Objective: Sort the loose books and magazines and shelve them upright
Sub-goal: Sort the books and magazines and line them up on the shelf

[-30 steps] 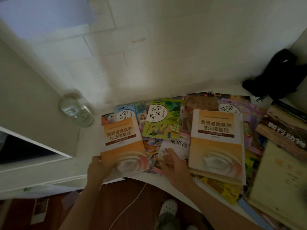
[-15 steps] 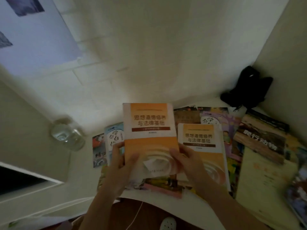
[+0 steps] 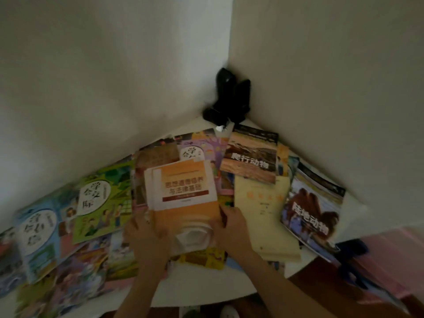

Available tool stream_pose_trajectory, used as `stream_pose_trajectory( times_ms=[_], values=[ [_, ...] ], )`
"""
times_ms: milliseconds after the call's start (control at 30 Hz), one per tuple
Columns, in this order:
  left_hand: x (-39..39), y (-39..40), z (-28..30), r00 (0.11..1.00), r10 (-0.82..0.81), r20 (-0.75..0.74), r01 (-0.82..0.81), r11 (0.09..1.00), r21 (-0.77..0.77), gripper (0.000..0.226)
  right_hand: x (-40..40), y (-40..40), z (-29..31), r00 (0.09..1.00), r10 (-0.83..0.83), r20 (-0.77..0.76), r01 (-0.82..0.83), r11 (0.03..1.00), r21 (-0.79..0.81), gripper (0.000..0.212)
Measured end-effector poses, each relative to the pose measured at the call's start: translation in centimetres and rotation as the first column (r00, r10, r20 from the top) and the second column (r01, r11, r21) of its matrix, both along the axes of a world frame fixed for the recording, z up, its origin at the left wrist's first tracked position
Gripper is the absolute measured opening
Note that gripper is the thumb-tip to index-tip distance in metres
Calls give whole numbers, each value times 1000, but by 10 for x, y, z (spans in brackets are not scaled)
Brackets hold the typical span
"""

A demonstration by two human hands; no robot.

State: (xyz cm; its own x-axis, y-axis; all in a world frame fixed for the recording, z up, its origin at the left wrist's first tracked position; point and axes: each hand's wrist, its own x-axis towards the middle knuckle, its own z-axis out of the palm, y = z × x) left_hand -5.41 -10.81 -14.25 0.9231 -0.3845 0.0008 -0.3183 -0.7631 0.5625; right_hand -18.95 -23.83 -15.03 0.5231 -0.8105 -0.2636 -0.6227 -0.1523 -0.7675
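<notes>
2 orange books [image 3: 183,193] lie stacked, slightly offset, on the spread of loose books near the middle of the white tabletop [image 3: 206,288]. The left hand [image 3: 146,237] grasps the stack's near left corner, fingers curled over the cover. The right hand [image 3: 231,228] grasps the near right edge, fingers wrapped around it. Left of the stack lies a green book [image 3: 103,200], and further left a blue book [image 3: 36,235], both flat. Right of the stack lies a pale yellow booklet [image 3: 263,216], with a brown reptile magazine [image 3: 251,157] overlapping its far end. Further right a camel magazine [image 3: 314,207] lies near the tabletop's edge. A black object [image 3: 229,99] sits in the wall corner behind the books. The picture is dim and blurred.
</notes>
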Motion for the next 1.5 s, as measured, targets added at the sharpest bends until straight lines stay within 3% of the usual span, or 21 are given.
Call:
stream_pose_trajectory(
  times_ms=[67,133,233,300,400,467,533,600,700,767,833,933,1000,1033,1133,1233,1367,1433,1500],
  values=[
    [-24,-14,13,977,-209,-32,207,976,-60,58,-18,-11,13,992,-109,69,110,994,-15,31],
    [-58,-37,21,896,-394,-204,367,917,-158,48,-49,-25,23,969,-223,102,229,972,-56,27],
    [-104,-82,16,812,-533,-238,526,845,-100,52,-103,-48,30,921,-376,101,386,914,-124,24],
    [-123,-102,9,793,-528,-305,560,828,24,72,-136,-62,29,899,-436,35,433,878,-204,32],
    [-133,-119,-4,784,-401,-473,498,862,94,94,-175,-71,23,911,-347,-222,299,928,-222,73],
    [-133,-124,-8,800,-330,-501,426,901,86,90,-184,-70,16,880,-217,-423,155,972,-175,87],
    [-131,-127,-9,825,-291,-484,373,925,80,76,-187,-69,11,855,-231,-464,181,972,-152,87],
    [-130,-125,-8,844,-285,-455,363,927,92,64,-189,-71,10,823,-392,-410,374,919,-126,82],
    [-133,-123,-1,874,-312,-372,395,902,172,52,-204,-78,-4,740,-621,-258,656,751,76,77],
    [-140,-122,7,857,-306,-415,369,926,81,40,-211,-78,-10,729,-653,-206,684,712,161,72],
    [-146,-120,10,829,-329,-452,356,934,-25,33,-215,-77,-11,708,-684,-175,706,682,190,53],
    [-146,-115,8,752,-375,-542,346,925,-160,37,-221,-80,-11,612,-787,-77,757,555,345,26],
    [-140,-111,11,672,-345,-655,249,939,-238,42,-226,-75,-6,511,-858,50,733,465,497,23],
    [-137,-109,12,621,-329,-711,190,944,-271,43,-229,-69,0,504,-859,90,725,478,496,23],
    [-133,-104,13,541,-300,-786,124,952,-279,45,-229,-41,18,617,-774,140,656,604,452,14],
    [-136,-108,22,501,-317,-805,70,942,-328,33,-210,-22,10,794,-608,23,558,744,368,16],
    [-140,-112,6,427,-195,-883,61,980,-187,68,-189,-12,-11,799,-596,-87,589,743,320,16],
    [-140,-103,-20,269,-205,-941,13,978,-209,95,-192,-8,-16,787,-602,-135,609,725,323,17],
    [-149,-98,-16,190,-241,-952,-6,969,-246,94,-201,-5,-16,790,-590,-167,611,734,298,22]
  ],
)
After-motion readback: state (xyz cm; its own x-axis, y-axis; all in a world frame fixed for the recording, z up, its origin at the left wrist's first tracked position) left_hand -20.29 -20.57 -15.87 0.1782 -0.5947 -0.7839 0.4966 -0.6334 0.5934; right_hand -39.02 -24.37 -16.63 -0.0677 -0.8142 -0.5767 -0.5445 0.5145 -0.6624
